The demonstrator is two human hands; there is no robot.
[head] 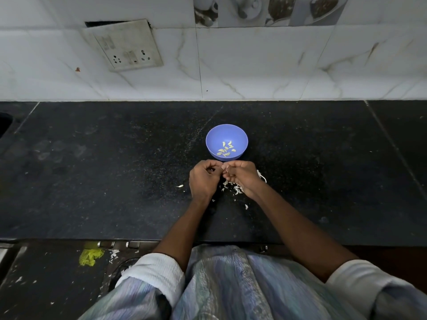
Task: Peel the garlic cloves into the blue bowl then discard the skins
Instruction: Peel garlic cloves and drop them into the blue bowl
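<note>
1. I read the step in hand as peeling: the garlic clove (pixel 223 169) being worked sits between my 2 hands, just near of the blue bowl (pixel 226 142), and it is almost wholly hidden by the fingers, so I cannot say how much skin is left on it.
2. The blue bowl stands on the black counter (pixel 115 169), roughly centre, and holds a small cluster of peeled cloves (pixel 226 149) on its floor; I count about 8 but they overlap.
3. My left hand (pixel 203 179) has its fingers curled inward, thumb and fingertips drawn together at the clove, pinching it as far as I can judge.
4. My right hand (pixel 241 176) is curled too, its fingertips meeting the left hand's at that same spot; a thin pale strand shows there, probably skin coming away.
5. Loose skins (pixel 233 188) lie scattered on the counter under and just near of the right hand, with a stray piece (pixel 179 186) left of the left hand.
6. Next move, in my judgement: strip the last skin, then reach slightly farther to drop the bare clove into the bowl.
7. Discarding the skins is not yet done.
</note>
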